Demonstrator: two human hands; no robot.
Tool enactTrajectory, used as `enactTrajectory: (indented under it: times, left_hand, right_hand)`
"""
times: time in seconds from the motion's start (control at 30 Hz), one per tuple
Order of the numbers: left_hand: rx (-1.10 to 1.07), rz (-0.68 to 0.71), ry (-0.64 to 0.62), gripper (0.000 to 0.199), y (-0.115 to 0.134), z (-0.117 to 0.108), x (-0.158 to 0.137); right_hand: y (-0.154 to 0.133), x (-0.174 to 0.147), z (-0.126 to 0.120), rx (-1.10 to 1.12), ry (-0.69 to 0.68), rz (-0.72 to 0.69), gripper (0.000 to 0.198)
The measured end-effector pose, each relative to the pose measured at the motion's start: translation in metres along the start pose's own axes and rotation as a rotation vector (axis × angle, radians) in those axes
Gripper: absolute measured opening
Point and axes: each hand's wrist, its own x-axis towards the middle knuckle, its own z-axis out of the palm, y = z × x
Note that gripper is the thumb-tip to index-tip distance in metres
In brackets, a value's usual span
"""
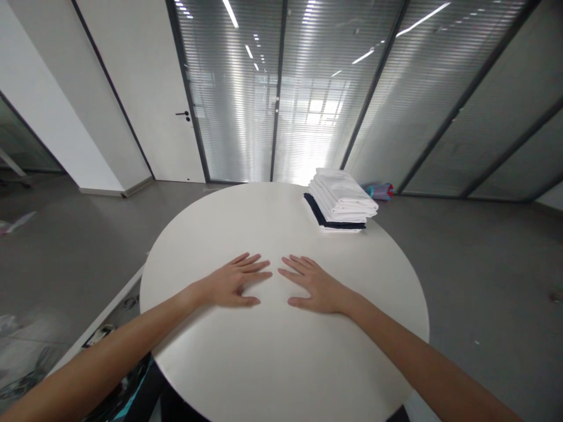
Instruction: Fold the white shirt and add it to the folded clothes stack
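Observation:
My left hand (240,281) lies palm down on the round white table (264,363), its fingers spread and pointing right. Opposite it, my right hand (314,285) rests flat in the same way, fingers spread and pointing left. A small gap separates the fingertips of the two hands, and neither holds anything. Beyond my right hand, near the table's far right edge, sits a stack of folded white cloths (343,196). One dark navy folded cloth (336,220) shows low in that stack, with white beneath it.
On the floor behind the table lies a blue and red bundle (380,191). Cables (26,375) and other clutter are on the floor at the left. A glass partition with blinds (246,117) and a white door (153,99) stand at the back.

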Motion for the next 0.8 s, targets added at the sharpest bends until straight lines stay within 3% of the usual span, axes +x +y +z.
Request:
enactTrajectory:
  times: [0.13,0.23,0.33,0.47,0.53,0.63,0.73,0.8]
  left_hand:
    - [0.007,0.004,0.008,0.073,-0.001,0.000,0.000]
    - [0.000,-0.005,0.008,0.073,-0.002,0.001,0.000]
    - [-0.005,-0.019,0.003,0.073,-0.004,0.002,0.001]
    - [-0.035,-0.035,0.036,0.074,-0.003,0.003,0.001]
    - [-0.088,-0.064,0.107,0.060,0.003,0.003,0.000]
    - [-0.240,-0.181,0.275,0.039,0.022,0.001,-0.003]
    - [-0.506,-0.357,0.425,0.050,0.057,-0.003,-0.008]
    - [-0.796,-0.404,0.483,0.054,0.090,-0.010,-0.012]
  right_hand:
    - [0.003,0.003,0.000,0.001,0.086,-0.034,0.070]
    - [0.008,0.006,0.001,0.027,0.308,-0.012,0.042]
    - [0.016,0.008,0.001,0.102,0.480,0.049,0.035]
    - [0.023,0.007,-0.001,0.191,0.478,0.083,0.037]
    - [0.025,0.006,-0.001,0.197,0.451,0.102,0.038]
    - [0.025,0.006,-0.001,0.186,0.435,0.132,0.040]
    - [0.026,0.006,0.000,0.147,0.433,0.131,0.040]
    - [0.026,0.006,0.001,0.127,0.437,0.126,0.040]
